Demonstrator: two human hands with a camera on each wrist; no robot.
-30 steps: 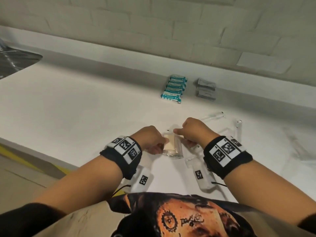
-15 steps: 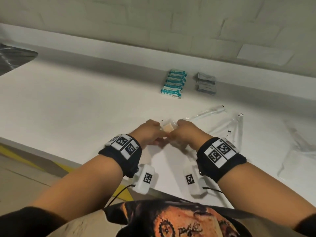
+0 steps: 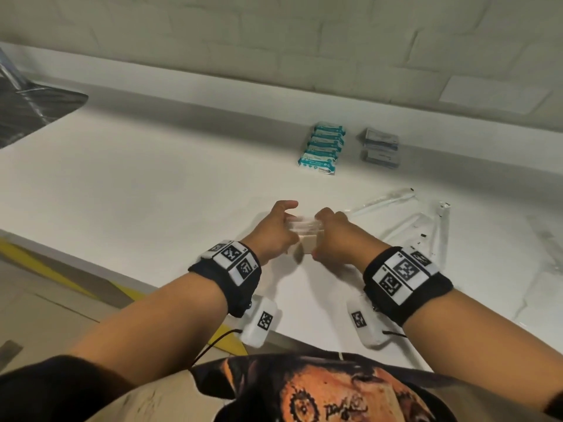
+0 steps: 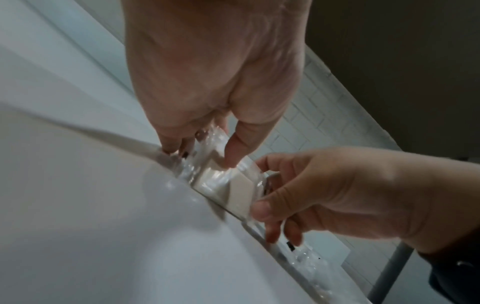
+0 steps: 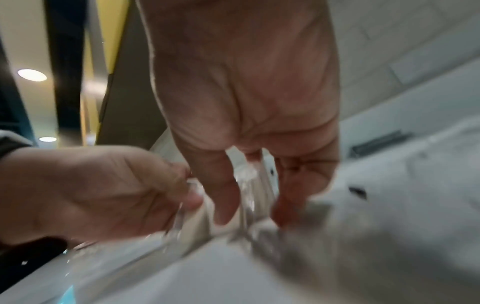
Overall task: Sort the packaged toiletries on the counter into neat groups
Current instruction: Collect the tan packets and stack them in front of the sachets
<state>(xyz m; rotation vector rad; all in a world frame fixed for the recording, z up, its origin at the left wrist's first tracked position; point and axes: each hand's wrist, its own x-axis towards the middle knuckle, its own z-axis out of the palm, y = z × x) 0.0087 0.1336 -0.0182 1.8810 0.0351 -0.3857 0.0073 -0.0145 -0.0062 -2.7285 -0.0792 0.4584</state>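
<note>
White counter (image 3: 137,190) runs below a brick wall. Near its front edge, the left hand (image 3: 275,231) and right hand (image 3: 333,236) each pinch an end of a clear-wrapped beige bar (image 4: 228,185). Teal packets (image 3: 323,147) sit grouped farther back.

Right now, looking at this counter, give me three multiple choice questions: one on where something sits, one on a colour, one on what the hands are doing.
1. Where do the teal packets lie?
A. left of the grey boxes
B. beside the counter front edge
C. in the left hand

2. What colour is the block inside the clear packet?
A. teal
B. beige
C. black

3. How is that packet held?
A. left grip only
B. lying untouched
C. by both hands, right hand too

Key: 1 A, the rows lie side by side near the wall; 2 B, left wrist view shows beige; 3 C, fingers of both pinch it.
</note>
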